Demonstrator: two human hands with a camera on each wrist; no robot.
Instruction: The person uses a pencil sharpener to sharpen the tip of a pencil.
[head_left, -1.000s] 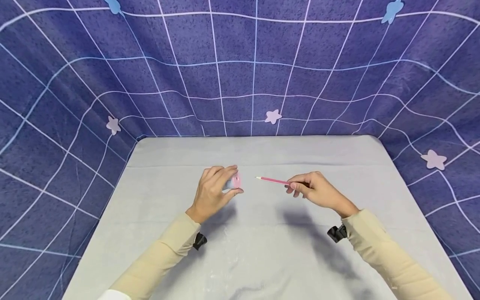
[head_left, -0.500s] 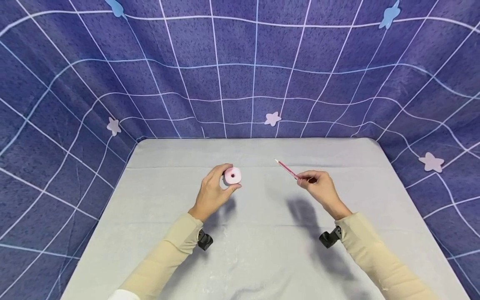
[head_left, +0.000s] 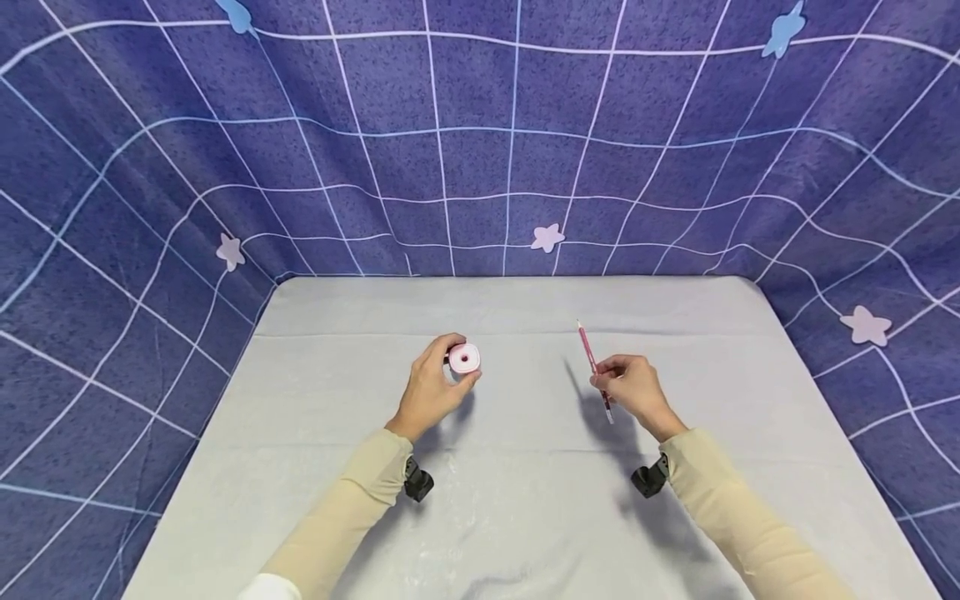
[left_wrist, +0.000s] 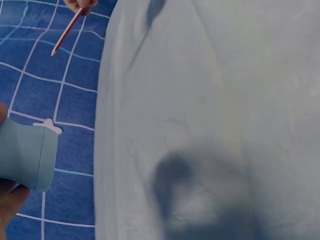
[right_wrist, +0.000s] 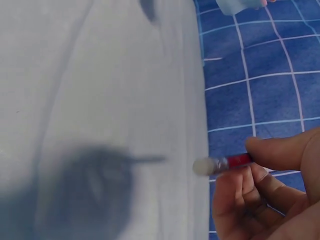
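My left hand (head_left: 431,390) grips a pencil sharpener (head_left: 465,359) between thumb and fingers, above the table. Its pale pink face, with a dark round hole in the middle, is turned up toward the head camera. The left wrist view shows the sharpener's smooth blue-grey body (left_wrist: 27,155) from the side. Off to the right, my right hand (head_left: 637,390) pinches a pink-red pencil (head_left: 587,347). The pencil's sharpened tip points away toward the back of the table. At its other end a whitish eraser (right_wrist: 202,167) sticks out past the fingers. Pencil and sharpener are well apart.
A pale grey cloth covers the table (head_left: 510,500), with shadows of both hands on it. Behind and at the sides hangs a blue curtain (head_left: 472,158) with a grid pattern and stars. Each wrist carries a small black camera (head_left: 649,477).
The sharpener has turned so its holed face shows fully. The pencil has swung from pointing left toward the sharpener to pointing at the back, its eraser end coming into view.
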